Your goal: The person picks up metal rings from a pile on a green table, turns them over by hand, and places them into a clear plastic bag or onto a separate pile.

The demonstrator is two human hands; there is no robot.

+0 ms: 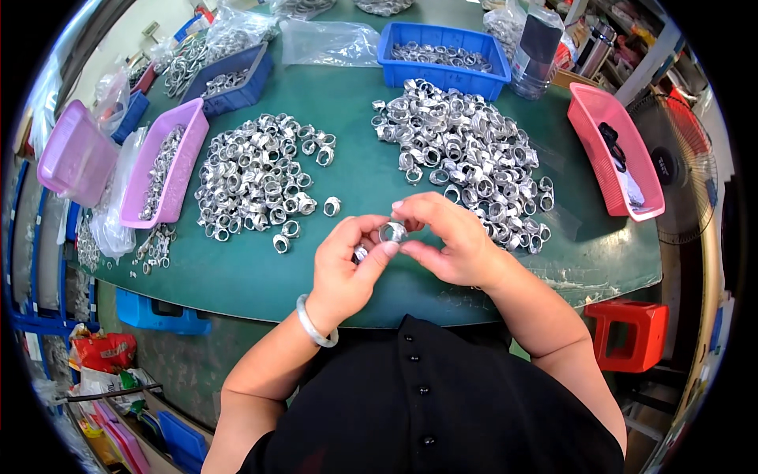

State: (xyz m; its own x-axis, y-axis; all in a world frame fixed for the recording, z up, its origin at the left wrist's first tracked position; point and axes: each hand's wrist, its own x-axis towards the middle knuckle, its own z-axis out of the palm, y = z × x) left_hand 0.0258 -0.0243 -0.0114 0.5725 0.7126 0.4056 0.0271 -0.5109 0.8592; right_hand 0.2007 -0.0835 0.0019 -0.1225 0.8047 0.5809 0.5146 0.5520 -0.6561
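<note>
Silver-coloured round metal ring (pixel 392 231) was held above the green-topped desk (pixel 347 103), close to the middle of its near edge. Left hand (pixel 345 265) pinched it between thumb and fingers; a second silver-coloured metal ring (pixel 361 253) sat tucked in that hand. Right hand (pixel 450 241) had thumb and forefinger curved apart at the ring's right side; could not tell whether they gripped it. One heap of silver-coloured rings (pixel 253 174) lay toward the desk's left edge, a larger heap (pixel 466 150) toward its right edge. Judgement: handling called for a light rim pinch, steady left thumb, small right-fingertip adjustments, tucked ring kept clear.
</note>
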